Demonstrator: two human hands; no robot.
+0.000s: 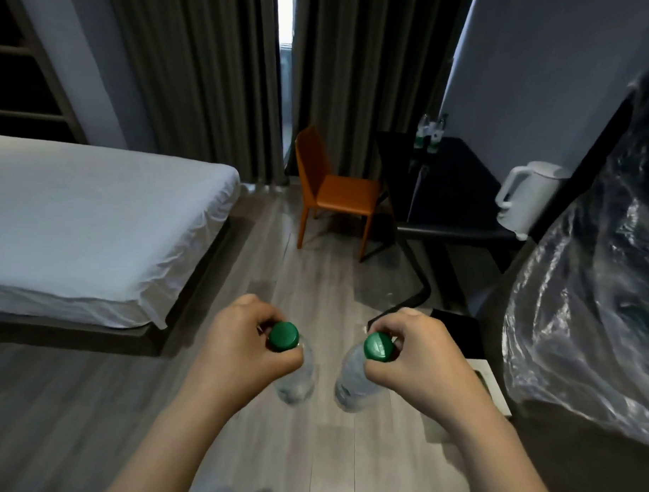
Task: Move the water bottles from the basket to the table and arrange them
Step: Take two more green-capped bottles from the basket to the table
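Left hand [242,344] grasping bottle [292,372] by neck, right hand [411,347] another bottle [353,373] (green caps), well before table [457,189]. Few bottles [431,133] stand on table; these two left to place.

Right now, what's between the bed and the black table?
An orange chair stands between the bed and the black table; the head view shows it.

No readable text or labels anywhere
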